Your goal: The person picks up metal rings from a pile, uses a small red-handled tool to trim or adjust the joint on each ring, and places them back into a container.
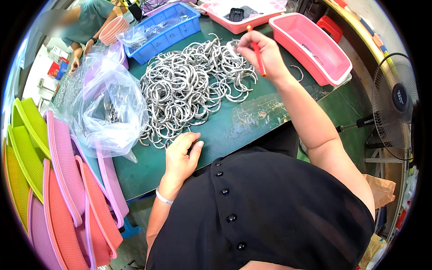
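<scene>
A large heap of curved silver metal pieces [180, 81], hook- or crescent-shaped, lies on the green table [216, 135]. Over the heap's far right edge is my right hand [265, 51], closed around a slim red pen [258, 56] that slants through the fingers. Something small and whitish shows by those fingertips, too unclear to name. My left hand [183, 155] rests palm down at the table's near edge, fingers loosely out and thumb apart, holding nothing. Its fingertips are beside the nearest metal pieces.
Left of the heap sits a clear plastic bag [105, 112] with metal pieces inside. A blue bin [168, 36] and two pink baskets [310, 49] line the far side. Colourful baskets [63, 166] stack at left; a fan [396, 96] stands right. Another person [92, 20] works far left.
</scene>
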Motion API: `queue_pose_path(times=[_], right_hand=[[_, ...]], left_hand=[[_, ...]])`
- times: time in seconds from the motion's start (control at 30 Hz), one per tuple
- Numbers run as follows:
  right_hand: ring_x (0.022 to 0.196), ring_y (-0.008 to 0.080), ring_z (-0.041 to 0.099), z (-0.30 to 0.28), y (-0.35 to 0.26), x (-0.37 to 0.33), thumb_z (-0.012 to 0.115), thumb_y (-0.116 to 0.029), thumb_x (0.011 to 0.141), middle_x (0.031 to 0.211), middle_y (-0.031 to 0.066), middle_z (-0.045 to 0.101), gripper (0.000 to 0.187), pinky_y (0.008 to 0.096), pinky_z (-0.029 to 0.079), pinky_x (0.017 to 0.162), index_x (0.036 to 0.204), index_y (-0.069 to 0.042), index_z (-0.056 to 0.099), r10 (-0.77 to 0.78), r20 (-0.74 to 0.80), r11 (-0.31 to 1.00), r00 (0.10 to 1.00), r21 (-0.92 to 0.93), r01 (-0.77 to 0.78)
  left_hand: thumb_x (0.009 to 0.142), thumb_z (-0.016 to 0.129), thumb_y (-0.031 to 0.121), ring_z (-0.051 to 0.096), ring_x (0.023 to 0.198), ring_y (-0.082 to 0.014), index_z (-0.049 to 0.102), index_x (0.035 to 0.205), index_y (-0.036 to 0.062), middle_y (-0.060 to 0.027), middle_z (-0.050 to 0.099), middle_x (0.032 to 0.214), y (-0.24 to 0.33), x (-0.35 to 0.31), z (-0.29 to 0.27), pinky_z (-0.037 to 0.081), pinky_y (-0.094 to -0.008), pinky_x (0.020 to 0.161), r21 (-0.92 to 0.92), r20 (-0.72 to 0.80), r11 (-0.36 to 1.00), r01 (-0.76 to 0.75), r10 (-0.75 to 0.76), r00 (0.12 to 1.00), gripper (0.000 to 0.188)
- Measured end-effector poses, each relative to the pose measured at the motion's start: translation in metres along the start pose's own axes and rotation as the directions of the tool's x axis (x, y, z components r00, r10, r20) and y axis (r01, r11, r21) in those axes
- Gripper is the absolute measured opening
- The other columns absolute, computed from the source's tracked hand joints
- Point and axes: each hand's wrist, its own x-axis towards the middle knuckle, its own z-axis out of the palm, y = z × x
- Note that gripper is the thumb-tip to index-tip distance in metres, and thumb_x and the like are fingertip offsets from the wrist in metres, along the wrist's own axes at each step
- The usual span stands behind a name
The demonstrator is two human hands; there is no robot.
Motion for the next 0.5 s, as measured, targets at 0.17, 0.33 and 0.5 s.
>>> queue_pose_path(times=[0.17, 0.33, 0.5], right_hand=[[0.06, 0.0038, 0.049, 0.012, -0.02, -0.01, 0.066, -0.001, 0.076, 0.069, -0.001, 0.056, 0.013, 0.0185, 0.041, 0.053, 0.081, -0.004, 0.055, 0.299, 0.181, 0.889, 0.937, 0.303, -0.343], [0.066, 0.0049, 0.052, 0.04, -0.034, -0.034, 0.066, 0.0, 0.077, 0.072, -0.0005, 0.058, 0.012, 0.0197, 0.043, 0.059, 0.082, -0.003, 0.055, 0.254, 0.206, 0.886, 0.945, 0.343, -0.312], [0.073, 0.0048, 0.054, 0.059, -0.049, -0.05, 0.063, 0.004, 0.079, 0.08, 0.0001, 0.059, 0.014, 0.0193, 0.044, 0.064, 0.086, -0.004, 0.054, 0.23, 0.295, 0.877, 0.927, 0.35, -0.329]], left_hand=[[0.077, 0.064, 0.004, 0.06, 0.065, -0.0162, 0.063, 0.09, -0.0008, -0.0099, 0.063, 0.082, 0.003, 0.003, 0.001, 0.047, -0.0246, 0.059, -0.112, -0.022, 0.991, 0.069, -0.072, 0.997, 0.014], [0.084, 0.06, 0.005, 0.059, 0.071, -0.0096, 0.062, 0.098, -0.0035, -0.0061, 0.063, 0.084, 0.001, 0.007, 0.005, 0.047, -0.0217, 0.064, -0.533, -0.005, 0.806, 0.257, -0.307, 0.952, 0.016], [0.091, 0.051, 0.011, 0.059, 0.074, -0.0115, 0.051, 0.116, -0.003, -0.0084, 0.062, 0.092, 0.01, 0.022, -0.001, 0.048, -0.0227, 0.065, -0.622, -0.085, 0.739, 0.259, -0.392, 0.916, 0.028]])
